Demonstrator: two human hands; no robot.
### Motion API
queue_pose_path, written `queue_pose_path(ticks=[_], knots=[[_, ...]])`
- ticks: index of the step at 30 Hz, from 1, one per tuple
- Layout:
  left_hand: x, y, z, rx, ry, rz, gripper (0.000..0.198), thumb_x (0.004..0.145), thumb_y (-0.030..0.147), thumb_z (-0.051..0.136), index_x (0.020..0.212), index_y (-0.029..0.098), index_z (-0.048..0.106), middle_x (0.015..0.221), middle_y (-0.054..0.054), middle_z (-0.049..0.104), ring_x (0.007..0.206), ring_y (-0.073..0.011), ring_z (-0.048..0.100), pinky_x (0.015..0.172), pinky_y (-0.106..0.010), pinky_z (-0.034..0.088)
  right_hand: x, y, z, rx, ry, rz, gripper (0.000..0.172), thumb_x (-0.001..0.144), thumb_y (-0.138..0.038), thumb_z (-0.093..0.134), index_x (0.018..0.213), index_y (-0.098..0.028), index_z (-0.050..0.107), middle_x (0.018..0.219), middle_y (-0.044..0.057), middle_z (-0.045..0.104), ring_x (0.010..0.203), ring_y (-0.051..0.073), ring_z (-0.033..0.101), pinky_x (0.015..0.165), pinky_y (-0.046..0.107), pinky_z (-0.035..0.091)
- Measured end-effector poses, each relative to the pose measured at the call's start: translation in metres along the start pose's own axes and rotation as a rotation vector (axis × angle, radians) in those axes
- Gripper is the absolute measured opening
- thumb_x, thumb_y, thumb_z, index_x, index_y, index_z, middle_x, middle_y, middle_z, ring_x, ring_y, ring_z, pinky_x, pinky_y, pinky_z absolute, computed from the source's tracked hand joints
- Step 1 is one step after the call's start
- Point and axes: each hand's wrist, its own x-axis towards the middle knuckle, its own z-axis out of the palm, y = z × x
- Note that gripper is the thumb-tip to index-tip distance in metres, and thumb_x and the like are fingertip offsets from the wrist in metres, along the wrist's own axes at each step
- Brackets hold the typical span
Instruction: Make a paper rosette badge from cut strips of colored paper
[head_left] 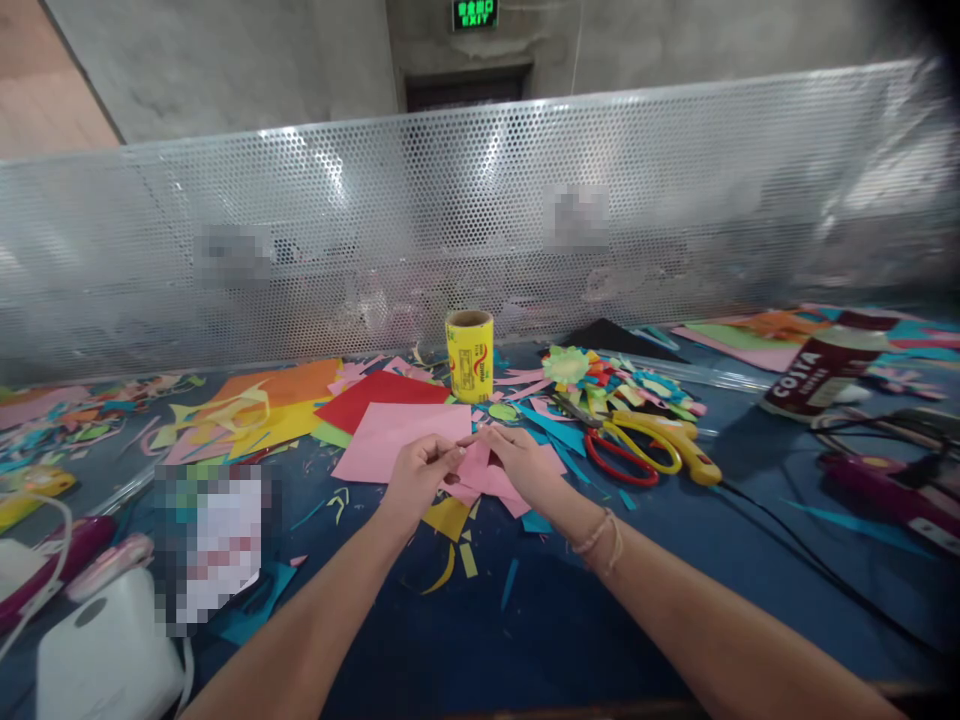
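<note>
My left hand [421,474] and my right hand [521,468] meet above the middle of the table, each with its fingers pinched on a small piece of pink paper [474,465]. Under and behind them lies a larger pink sheet [390,440], partly over a red sheet [379,400]. A yellow printed cardboard tube [471,362] stands upright just beyond the hands. To the right of my right hand rest scissors [634,450] with red and yellow handles. The exact fold or edge between my fingertips is too small to make out.
A yellow glue gun [679,445] with a black cord lies right of the scissors. Farther right are a tilted COSTA bottle [817,375] and a purple tool [892,490]. A white charger [112,645] sits at left. A perforated metal screen [465,220] borders the back.
</note>
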Motion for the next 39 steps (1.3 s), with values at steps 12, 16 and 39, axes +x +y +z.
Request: queue_pose_path(ticks=[12, 16, 39], knots=[[0.004, -0.007, -0.003, -0.218, 0.094, -0.102, 0.028, 0.059, 0.038, 0.069, 0.056, 0.014, 0.054, 0.046, 0.003, 0.048, 0.042, -0.0061, 0.041, 0.044, -0.02, 0.03, 0.0, -0.014, -0.02, -0.375, -0.215, -0.591, 0.035, 0.075, -0.013, 0.048, 0.104, -0.027, 0.063, 0.109, 0.006, 0.059, 0.106, 0.018, 0.051, 0.093, 0.039, 0.04], [0.003, -0.005, -0.002, -0.299, 0.123, -0.138, 0.029, 0.056, 0.038, 0.071, 0.058, 0.014, 0.055, 0.05, 0.002, 0.051, 0.044, -0.0063, 0.043, 0.045, -0.02, 0.032, -0.001, -0.012, -0.018, -0.428, -0.222, -0.619, 0.028, 0.078, -0.015, 0.051, 0.097, -0.028, 0.066, 0.097, 0.004, 0.066, 0.097, 0.018, 0.057, 0.089, 0.04, 0.042], [0.0, 0.002, 0.004, -0.386, 0.056, -0.149, 0.031, 0.061, 0.035, 0.071, 0.08, 0.015, 0.055, 0.076, -0.003, 0.057, 0.074, -0.014, 0.059, 0.075, -0.031, 0.048, 0.003, -0.002, -0.004, -0.102, -0.008, -0.151, 0.011, 0.073, -0.028, 0.055, 0.067, -0.019, 0.06, 0.067, 0.002, 0.061, 0.067, 0.015, 0.056, 0.063, 0.028, 0.045]])
